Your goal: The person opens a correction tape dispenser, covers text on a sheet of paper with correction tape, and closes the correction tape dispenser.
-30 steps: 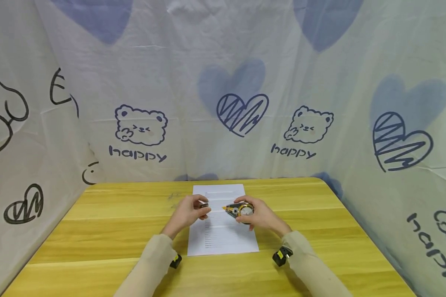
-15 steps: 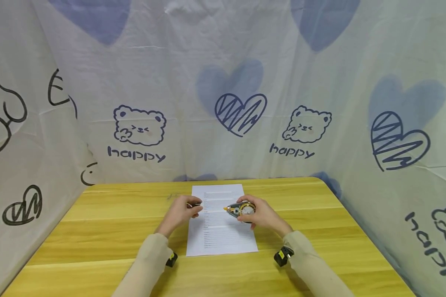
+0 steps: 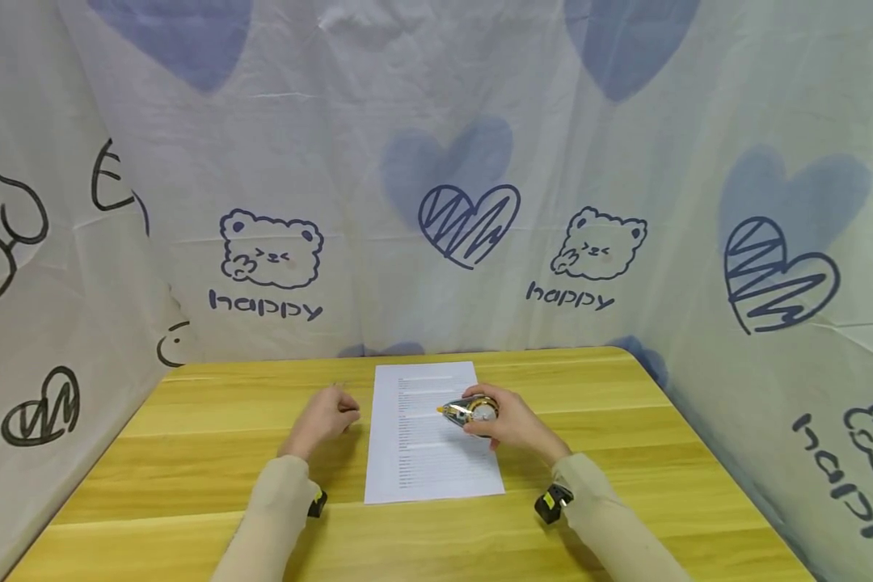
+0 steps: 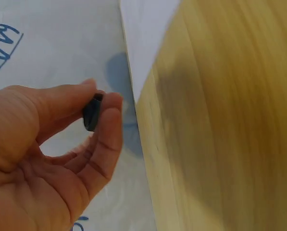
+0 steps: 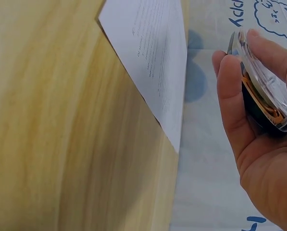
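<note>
My left hand (image 3: 323, 419) is over the tabletop, left of the printed sheet. Between its thumb and fingertips it pinches a small dark cap-like piece (image 4: 92, 113), best seen in the left wrist view. My right hand (image 3: 518, 422) grips a correction tape dispenser (image 3: 474, 411) above the sheet's right half, its orange-yellow tip pointing left. In the right wrist view the dispenser (image 5: 266, 96) shows a clear side and a dark side with orange inside, partly covered by the fingers. The white sheet of paper (image 3: 447, 465) lies flat, with lines of small print.
The yellow wood-grain table (image 3: 189, 453) spreads out on both sides of the sheet. A white cloth (image 3: 378, 291) printed with hearts, bears and "happy" hangs behind the table and along both sides. Each wrist bears a small black camera.
My left hand has moved left with the small dark piece, off the sheet and over bare wood. My right hand stays nearly still with the correction tape dispenser.
</note>
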Demonstrator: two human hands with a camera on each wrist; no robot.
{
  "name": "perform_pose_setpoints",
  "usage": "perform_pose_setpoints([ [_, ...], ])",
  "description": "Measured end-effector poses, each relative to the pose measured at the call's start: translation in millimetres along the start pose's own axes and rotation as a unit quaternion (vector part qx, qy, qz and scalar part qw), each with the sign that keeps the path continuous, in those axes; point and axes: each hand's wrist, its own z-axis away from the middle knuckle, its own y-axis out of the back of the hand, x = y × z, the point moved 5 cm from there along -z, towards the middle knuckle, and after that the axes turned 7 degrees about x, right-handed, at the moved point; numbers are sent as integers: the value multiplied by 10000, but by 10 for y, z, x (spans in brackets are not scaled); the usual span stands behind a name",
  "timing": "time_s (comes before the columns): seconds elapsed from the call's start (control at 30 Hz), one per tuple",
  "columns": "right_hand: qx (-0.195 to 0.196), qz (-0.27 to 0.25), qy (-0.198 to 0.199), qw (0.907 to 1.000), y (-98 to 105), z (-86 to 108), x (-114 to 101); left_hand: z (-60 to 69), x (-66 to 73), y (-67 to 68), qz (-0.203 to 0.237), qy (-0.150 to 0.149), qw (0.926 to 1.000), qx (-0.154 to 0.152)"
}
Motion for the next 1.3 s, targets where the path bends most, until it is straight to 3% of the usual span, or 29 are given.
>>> perform_pose_setpoints([
  [0.23,122,50,-47,9999,-2,-11,19,31,-129,49,-498,16,9986,-182],
  [0.47,373,-54,-89,9993,-6,-36,29,70,-211,101,-853,206,9961,-68],
  [0.7,457,-179,-125,9987,-9,-39,35,78,-272,153,-1014,524,9933,180],
  [0.93,301,-277,-119,9991,-23,-24,-10,86,-307,165,-1136,609,9915,170],
  [1.3,586,-346,-380,9970,-10,-13,5,88,-315,167,-1167,634,9910,152],
])
